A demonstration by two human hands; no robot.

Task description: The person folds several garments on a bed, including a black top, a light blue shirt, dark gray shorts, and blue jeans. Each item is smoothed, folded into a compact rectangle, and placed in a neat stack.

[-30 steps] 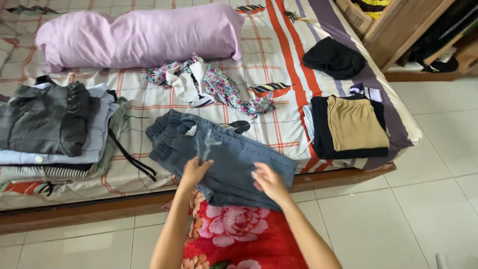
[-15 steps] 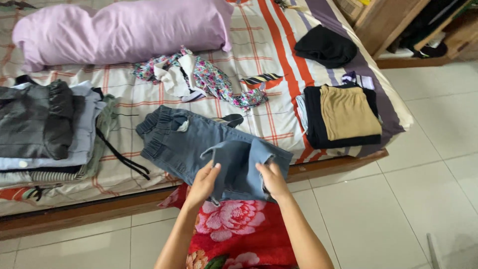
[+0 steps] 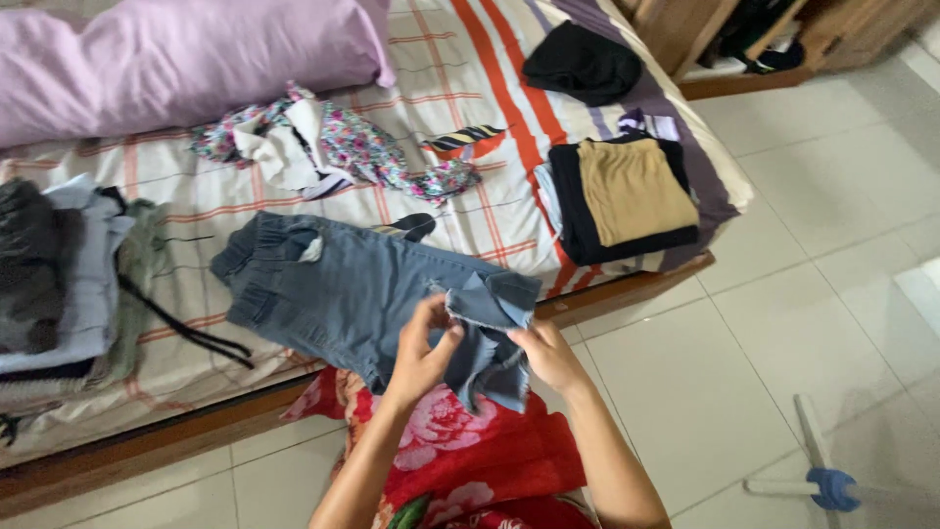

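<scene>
A pair of blue jeans [image 3: 333, 289] lies across the near edge of the bed [image 3: 470, 88], waistband to the left. My left hand [image 3: 423, 351] and my right hand [image 3: 546, 355] both grip the leg ends, which are lifted and bunched between them over my red flowered clothing [image 3: 470, 451]. The rest of the jeans stays flat on the striped sheet.
A stack of folded clothes [image 3: 59, 274] sits at the left, a tan and black folded pile [image 3: 627, 196] at the right. A crumpled floral garment [image 3: 323, 147], a lilac pillow [image 3: 186, 59] and a black garment [image 3: 583, 61] lie further back. A white stand with a blue piece [image 3: 822, 470] is on the tiled floor.
My hands moved from the flat jeans legs to gripping and lifting the leg ends, bunching them up. The view has shifted right and down.
</scene>
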